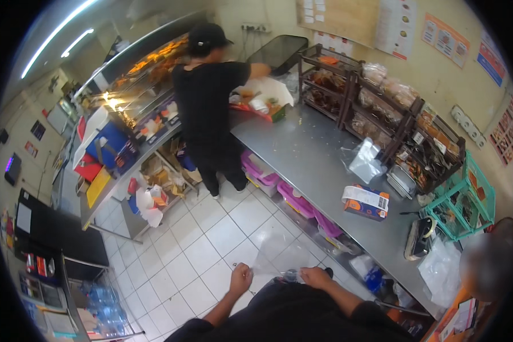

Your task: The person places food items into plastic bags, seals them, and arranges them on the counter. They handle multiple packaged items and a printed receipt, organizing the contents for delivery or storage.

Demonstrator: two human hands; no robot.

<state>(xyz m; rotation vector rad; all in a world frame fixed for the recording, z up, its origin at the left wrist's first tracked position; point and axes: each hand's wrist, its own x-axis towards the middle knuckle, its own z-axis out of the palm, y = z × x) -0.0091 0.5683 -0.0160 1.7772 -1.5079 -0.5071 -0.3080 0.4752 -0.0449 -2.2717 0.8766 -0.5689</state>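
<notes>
A clear plastic bag (278, 256) is stretched between my two hands, low in front of my body and above the tiled floor. My left hand (241, 278) is closed on one side of it, and my right hand (315, 277) pinches the other side. The bag looks thin and see-through, so its exact edges are hard to tell. On the steel counter (290, 141) to the right lie a printed box with a paper slip on it (367, 201), a stack of clear plastic bags (367, 161) and a tape dispenser (420, 238).
A person in black (209, 98) stands ahead at the counter, by an open food box (267, 102). Brown racks (346, 102) of bagged food and a turquoise basket (461, 205) line the wall. Another person's blurred head (487, 265) is at the right. Water bottles (104, 305) stand lower left.
</notes>
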